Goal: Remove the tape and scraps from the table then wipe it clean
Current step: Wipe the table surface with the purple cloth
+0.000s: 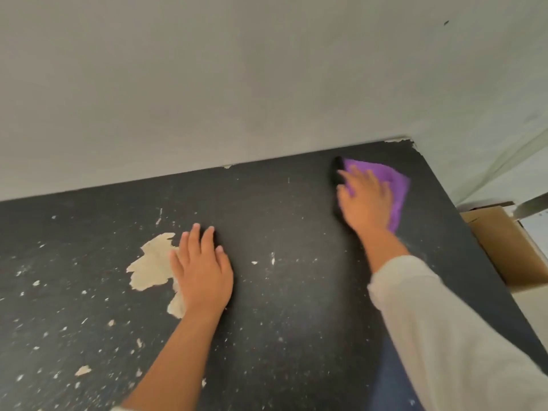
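right hand flat on purple cloth | left hand spread on table | cardboard box contents unseen

We find no readable text, label, brand, number or sign anywhere in this view. The desk, the purple cloth and the cardboard box carry no lettering that we can read.

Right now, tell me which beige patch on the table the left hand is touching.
The large ragged beige patch: the left hand rests flat over its right edge. The smaller beige flake near the front lies apart, untouched, as do the tiny specks.
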